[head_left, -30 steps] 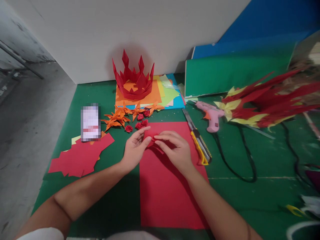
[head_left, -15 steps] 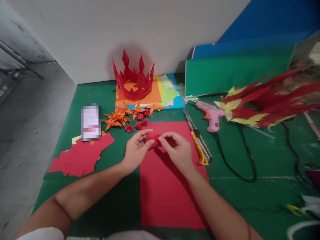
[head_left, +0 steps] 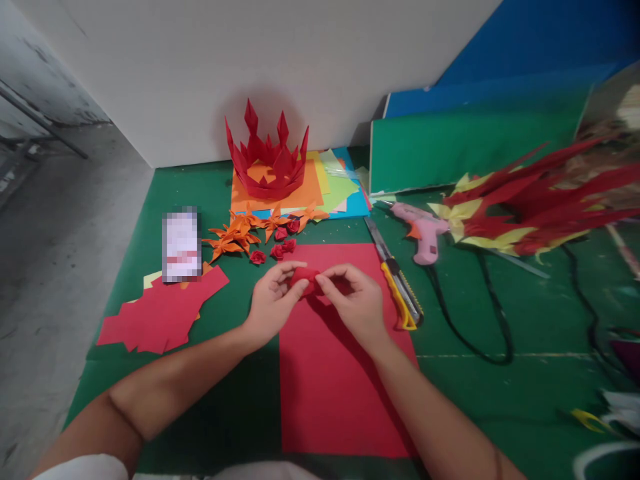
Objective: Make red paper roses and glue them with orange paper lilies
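Observation:
Between both hands is a small folded piece of red paper, held over the top part of a large red paper sheet. My left hand pinches its left side between thumb and fingers. On its right edge, my right hand grips with thumb and forefinger. Just beyond the hands lie several small red paper roses and several orange paper flowers. To the right of the sheet rests a yellow utility knife with its blade out.
A red paper crown stands on coloured sheets by the wall. A phone and red paper cut-outs lie left. On the right are a pink glue gun, its black cord and a red-and-yellow paper crown.
The red paper between my fingers has folded down and looks more compact. Both hands stay in nearly the same place.

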Action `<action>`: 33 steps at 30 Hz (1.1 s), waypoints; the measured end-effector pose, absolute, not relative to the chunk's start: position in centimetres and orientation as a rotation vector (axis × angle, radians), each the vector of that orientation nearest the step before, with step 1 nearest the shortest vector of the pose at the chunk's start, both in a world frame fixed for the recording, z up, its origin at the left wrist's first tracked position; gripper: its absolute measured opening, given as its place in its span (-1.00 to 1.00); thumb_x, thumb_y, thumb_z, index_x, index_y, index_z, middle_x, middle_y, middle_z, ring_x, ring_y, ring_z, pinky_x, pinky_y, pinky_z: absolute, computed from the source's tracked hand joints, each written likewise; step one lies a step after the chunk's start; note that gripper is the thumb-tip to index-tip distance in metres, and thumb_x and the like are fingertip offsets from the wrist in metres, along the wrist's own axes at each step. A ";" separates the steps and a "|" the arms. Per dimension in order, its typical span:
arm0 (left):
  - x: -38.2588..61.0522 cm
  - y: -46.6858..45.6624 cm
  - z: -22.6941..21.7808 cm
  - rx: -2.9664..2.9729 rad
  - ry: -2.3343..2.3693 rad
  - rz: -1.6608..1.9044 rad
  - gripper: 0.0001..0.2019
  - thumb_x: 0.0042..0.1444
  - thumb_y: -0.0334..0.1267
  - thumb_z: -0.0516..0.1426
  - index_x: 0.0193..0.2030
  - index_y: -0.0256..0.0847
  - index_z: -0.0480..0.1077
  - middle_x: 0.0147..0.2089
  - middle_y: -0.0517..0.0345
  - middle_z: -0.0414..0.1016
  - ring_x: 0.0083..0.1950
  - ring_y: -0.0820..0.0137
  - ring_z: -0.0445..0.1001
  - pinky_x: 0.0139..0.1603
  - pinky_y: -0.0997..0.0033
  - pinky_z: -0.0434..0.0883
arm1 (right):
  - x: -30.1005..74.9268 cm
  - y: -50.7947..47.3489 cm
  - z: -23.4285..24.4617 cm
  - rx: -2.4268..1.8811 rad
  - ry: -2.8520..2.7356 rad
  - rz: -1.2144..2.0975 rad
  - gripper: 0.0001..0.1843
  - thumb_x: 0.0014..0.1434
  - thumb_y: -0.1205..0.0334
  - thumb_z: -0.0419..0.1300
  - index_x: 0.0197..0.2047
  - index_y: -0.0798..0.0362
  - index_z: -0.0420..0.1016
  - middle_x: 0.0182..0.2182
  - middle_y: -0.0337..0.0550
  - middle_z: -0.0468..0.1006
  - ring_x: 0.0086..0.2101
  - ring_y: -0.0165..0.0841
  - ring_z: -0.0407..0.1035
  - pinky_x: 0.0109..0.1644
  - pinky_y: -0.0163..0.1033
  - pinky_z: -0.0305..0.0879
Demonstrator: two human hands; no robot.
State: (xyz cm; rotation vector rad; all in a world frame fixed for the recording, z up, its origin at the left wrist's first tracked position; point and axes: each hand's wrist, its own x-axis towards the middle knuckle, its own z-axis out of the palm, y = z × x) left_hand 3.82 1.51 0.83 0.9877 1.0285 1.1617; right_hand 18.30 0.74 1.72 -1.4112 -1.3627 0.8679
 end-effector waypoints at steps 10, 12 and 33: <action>3.9 1.5 0.9 0.964 1.021 1.187 -0.76 -0.06 -0.23 0.29 -0.23 -0.20 0.44 -0.23 0.12 0.52 -0.22 0.45 0.50 -0.19 0.50 0.47 | 18.3 0.7 1.4 -1.380 -1.411 0.806 -0.85 0.11 0.20 0.23 -0.46 0.04 0.42 -0.51 -0.24 0.52 -0.46 -0.41 0.39 -0.33 -0.29 0.32; 3.8 1.4 1.0 0.953 1.019 1.182 -0.77 -0.07 -0.24 0.29 -0.25 -0.20 0.44 -0.25 0.14 0.50 -0.24 0.47 0.48 -0.23 0.52 0.46 | 18.3 0.7 1.3 -1.370 -1.412 0.821 -0.85 0.11 0.20 0.23 -0.46 0.03 0.41 -0.51 -0.25 0.51 -0.46 -0.41 0.39 -0.34 -0.29 0.32; 3.8 1.9 1.0 0.854 1.037 1.240 -0.70 -0.12 -0.24 0.34 -0.31 -0.22 0.34 -0.35 0.23 0.39 -0.32 0.52 0.38 -0.25 0.52 0.36 | 18.3 0.9 1.4 -1.262 -1.226 1.231 -0.77 0.09 0.03 0.23 -0.31 0.02 0.46 -0.46 -0.22 0.47 -0.50 -0.43 0.32 -0.44 -0.31 0.28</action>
